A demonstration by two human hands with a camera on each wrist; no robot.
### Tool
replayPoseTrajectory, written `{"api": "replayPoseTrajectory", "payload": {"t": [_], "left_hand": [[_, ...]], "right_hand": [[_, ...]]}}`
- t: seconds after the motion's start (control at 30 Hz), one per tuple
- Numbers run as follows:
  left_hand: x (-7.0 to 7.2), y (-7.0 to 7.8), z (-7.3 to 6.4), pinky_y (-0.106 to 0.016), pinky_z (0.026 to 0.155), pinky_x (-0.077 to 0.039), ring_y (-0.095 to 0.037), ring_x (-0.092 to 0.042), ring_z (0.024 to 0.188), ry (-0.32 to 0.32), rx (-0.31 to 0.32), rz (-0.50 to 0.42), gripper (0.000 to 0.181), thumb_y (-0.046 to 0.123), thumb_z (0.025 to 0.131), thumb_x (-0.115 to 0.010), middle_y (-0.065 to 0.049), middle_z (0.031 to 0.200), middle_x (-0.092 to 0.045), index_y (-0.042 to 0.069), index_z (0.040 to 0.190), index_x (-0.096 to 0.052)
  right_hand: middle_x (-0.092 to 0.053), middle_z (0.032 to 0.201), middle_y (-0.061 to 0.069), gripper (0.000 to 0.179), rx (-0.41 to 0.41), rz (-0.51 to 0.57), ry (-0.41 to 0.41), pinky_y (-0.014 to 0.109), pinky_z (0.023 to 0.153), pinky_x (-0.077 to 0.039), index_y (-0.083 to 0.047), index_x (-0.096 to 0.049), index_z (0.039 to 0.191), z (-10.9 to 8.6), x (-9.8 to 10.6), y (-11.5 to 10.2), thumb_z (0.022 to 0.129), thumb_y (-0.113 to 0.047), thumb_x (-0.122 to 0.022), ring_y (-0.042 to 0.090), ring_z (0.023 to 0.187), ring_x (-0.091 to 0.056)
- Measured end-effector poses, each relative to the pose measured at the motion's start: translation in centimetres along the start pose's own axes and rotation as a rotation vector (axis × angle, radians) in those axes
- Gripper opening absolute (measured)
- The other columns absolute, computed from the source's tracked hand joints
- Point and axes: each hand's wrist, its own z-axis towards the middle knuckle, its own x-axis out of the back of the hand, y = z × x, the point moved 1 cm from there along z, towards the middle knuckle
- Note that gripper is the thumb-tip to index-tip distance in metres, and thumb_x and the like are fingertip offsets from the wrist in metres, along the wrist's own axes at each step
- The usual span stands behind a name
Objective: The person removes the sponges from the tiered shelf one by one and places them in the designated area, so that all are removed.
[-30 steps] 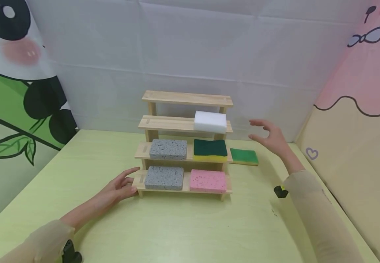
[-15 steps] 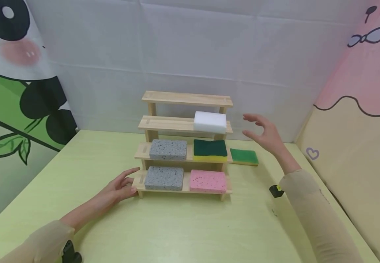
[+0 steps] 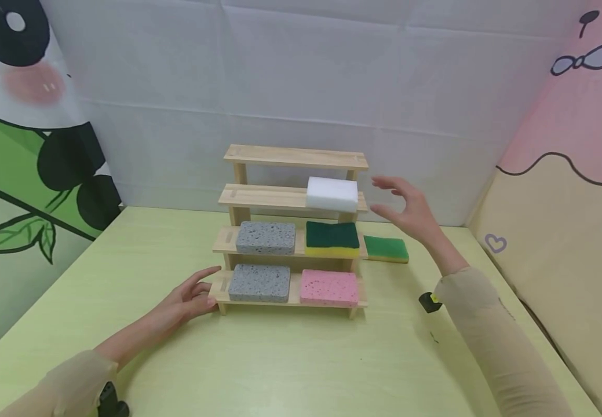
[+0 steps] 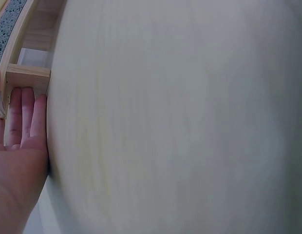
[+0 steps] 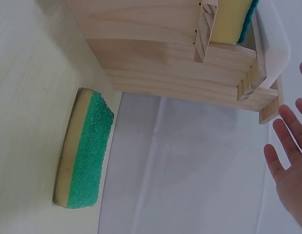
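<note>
A four-tier wooden display rack stands on the table. My left hand holds its lowest left end, with the thumb at the board's edge and fingers against the leg in the left wrist view. My right hand hovers just right of a white sponge on the third tier, thumb and fingers spread around nothing. The second tier bears a grey speckled sponge and a green-and-yellow scouring sponge. Another grey sponge and a pink sponge lie on the lowest tier.
On the table right of the rack lies a flat green scouring sponge, below my right hand. A white cloth wall rises behind the rack. Printed panels border the left and right sides of the table.
My right hand has moved left and slightly up, closer to the white sponge. The left hand and the sponges have stayed where they were.
</note>
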Motion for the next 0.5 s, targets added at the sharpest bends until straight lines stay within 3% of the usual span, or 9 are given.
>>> {"api": "replayPoseTrajectory", "payload": {"t": [0.5], "left_hand": [[0.01,0.17,-0.21,-0.022,0.098,-0.05,-0.007,-0.061,0.116,0.002,0.006,0.008,0.068,0.016,0.103,-0.05,0.002,0.13,-0.057,0.022,0.159,-0.012]], "right_hand": [[-0.055,0.144,0.009,0.063,-0.007,0.032,-0.046,0.054,0.111,-0.038,-0.017,-0.049,0.145,0.78,-1.02,-0.69,0.087,-0.022,-0.075,0.026,0.131,-0.049]]}}
